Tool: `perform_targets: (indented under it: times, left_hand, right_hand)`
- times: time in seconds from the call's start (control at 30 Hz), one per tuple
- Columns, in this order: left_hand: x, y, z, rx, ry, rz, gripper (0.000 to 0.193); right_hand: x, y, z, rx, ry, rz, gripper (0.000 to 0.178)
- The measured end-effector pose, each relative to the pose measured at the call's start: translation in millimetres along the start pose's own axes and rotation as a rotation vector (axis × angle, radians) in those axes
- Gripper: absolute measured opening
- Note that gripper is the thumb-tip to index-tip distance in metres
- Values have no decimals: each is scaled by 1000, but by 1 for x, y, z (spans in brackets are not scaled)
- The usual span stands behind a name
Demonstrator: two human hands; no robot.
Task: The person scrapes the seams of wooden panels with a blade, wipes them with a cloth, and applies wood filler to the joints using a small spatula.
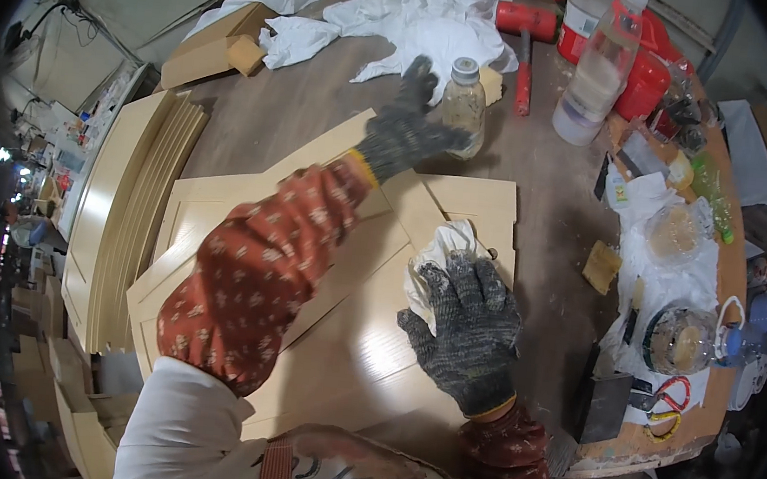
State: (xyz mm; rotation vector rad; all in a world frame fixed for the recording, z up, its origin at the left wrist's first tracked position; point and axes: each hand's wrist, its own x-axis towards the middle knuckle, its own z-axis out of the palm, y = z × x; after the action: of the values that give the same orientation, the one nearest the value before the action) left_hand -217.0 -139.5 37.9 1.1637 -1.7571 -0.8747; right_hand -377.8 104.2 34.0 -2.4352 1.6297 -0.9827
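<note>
My left hand (pixel 406 132), in a dark grey knitted glove, reaches past the panels with its fingers spread. Its thumb side is beside a clear glass bottle (pixel 464 112) with a grey cap; the hand is not closed around it. My right hand (pixel 467 332), gloved the same way, presses a crumpled white cloth (pixel 431 277) against a cream panel (pixel 383 333). Its fingers lie over the cloth, part of which shows by the thumb. Several cream panels with grooved frames overlap beneath my arms.
A stack of cream panels (pixel 128 222) stands at left. Farther back are white rags (pixel 416 18), a cardboard piece (pixel 212 44), a red mallet (pixel 525 53) and a large clear bottle (pixel 597 75). Jars, scissors (pixel 667 410), a sponge (pixel 601 266) and a dark block (pixel 604 405) lie right.
</note>
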Motion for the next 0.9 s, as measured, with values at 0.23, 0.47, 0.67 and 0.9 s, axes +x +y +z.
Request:
perform_targets:
  times: [0.23,0.47,0.67,0.9]
  left_hand:
    - [45,-61,44,528,-45,-85,107]
    - [42,-42,-1,145,-107,236,44]
    - [-33,41,-105,-632,-452,-110,58]
    - [-152,107,-132,775,-563,-218,77]
  right_hand:
    - [2,15,-1,163,101,53,34]
    - [-1,23,-1,296,262,138,35]
    - [-7,22,2,555,364,333,27]
    - [-5,19,7,458,349,385,29]
